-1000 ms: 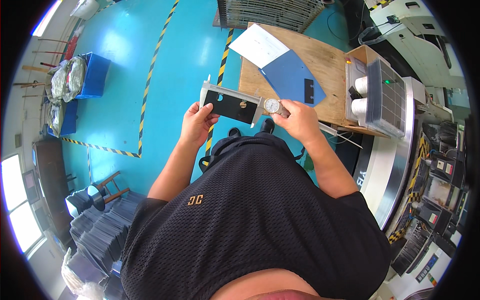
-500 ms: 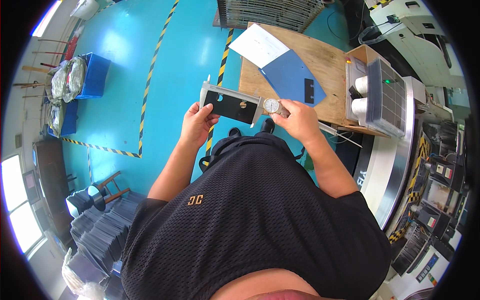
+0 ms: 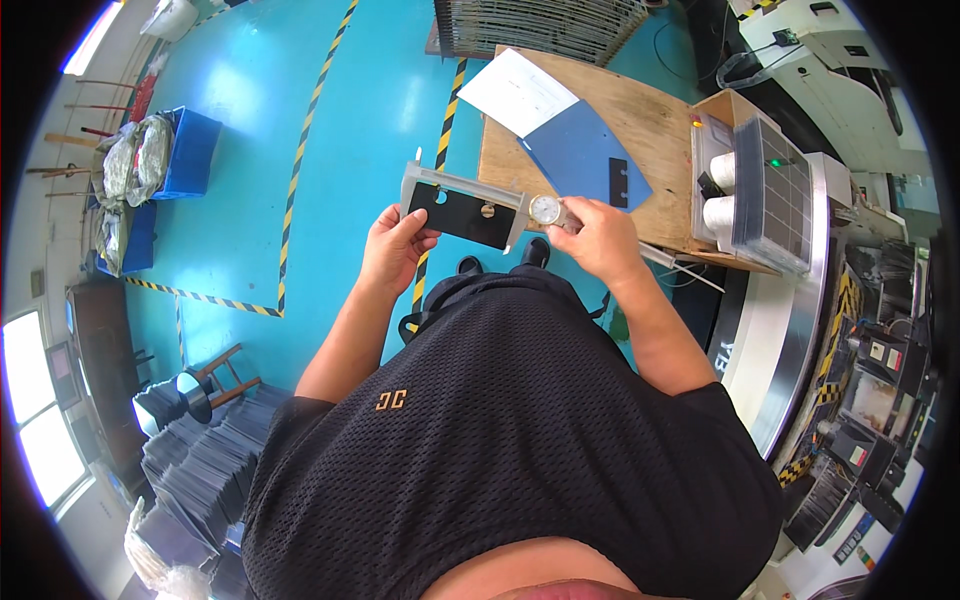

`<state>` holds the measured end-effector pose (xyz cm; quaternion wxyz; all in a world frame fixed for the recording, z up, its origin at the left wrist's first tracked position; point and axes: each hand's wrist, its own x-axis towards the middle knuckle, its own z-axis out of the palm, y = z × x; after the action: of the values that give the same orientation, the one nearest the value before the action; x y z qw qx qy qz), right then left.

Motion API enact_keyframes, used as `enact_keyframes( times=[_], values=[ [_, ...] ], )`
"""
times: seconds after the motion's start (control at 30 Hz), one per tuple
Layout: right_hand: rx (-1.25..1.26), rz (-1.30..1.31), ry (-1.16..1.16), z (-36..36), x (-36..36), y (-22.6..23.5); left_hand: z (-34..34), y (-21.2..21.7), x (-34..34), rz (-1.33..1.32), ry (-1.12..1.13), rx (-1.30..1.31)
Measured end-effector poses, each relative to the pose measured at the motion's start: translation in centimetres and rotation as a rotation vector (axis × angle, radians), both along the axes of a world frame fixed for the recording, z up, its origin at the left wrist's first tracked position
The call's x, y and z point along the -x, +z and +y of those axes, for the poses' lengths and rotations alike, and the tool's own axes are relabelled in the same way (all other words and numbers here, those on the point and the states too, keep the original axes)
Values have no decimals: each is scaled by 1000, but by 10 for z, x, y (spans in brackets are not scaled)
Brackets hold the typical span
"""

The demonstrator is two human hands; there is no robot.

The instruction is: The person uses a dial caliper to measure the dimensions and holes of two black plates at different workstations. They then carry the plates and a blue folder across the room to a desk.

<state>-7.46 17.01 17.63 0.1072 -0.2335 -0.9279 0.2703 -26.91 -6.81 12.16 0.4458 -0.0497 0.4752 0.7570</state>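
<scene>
In the head view, the plate (image 3: pixel 462 224) is a thin, flat, black rectangle with straight sides and a plain, dull face, its long side sloping gently down toward the right. Two openings sit near its upper long edge: the left one shows floor blue, the right one a tan tone; whether they break through that edge is hard to tell under the caliper. The plate is held up in front of the person's waist, above the blue floor (image 3: pixel 375 110), lying lengthwise between the jaws of the caliper (image 3: pixel 482 189), whose metal beam runs along the upper edge. The left hand (image 3: pixel 398 245) holds the plate's left end, its grip narrow, thumb flat on the black face. The right hand (image 3: pixel 602 238) has its grip closed around the caliper just beside the round white dial (image 3: pixel 545 209), and the beam emerges past that hand with a thin rod at its end. Beyond, on the wooden tabletop (image 3: pixel 655 110), lie an open blue folder (image 3: pixel 575 150) with white paper (image 3: pixel 518 92) and, on the folder, a smaller black strip (image 3: pixel 619 183) with notches along one side.
</scene>
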Motion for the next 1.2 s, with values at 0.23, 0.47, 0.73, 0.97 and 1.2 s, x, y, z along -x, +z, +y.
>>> enact_keyframes(
  times=[0.23,0.47,0.73,0.97,1.2],
  values=[
    [209,92,-278,36,9,26,6,17,-2,-107,22,-167],
    [919,275,-82,-8,22,64,32,19,-15,-352,-45,-280],
    [940,157,120,-17,36,80,73,0,-44,-576,-306,-349],
    [1017,204,116,-30,43,75,77,-12,-57,-702,-507,-430],
    [897,169,96,-42,48,73,67,-13,-58,-660,-632,-410]
  ],
)
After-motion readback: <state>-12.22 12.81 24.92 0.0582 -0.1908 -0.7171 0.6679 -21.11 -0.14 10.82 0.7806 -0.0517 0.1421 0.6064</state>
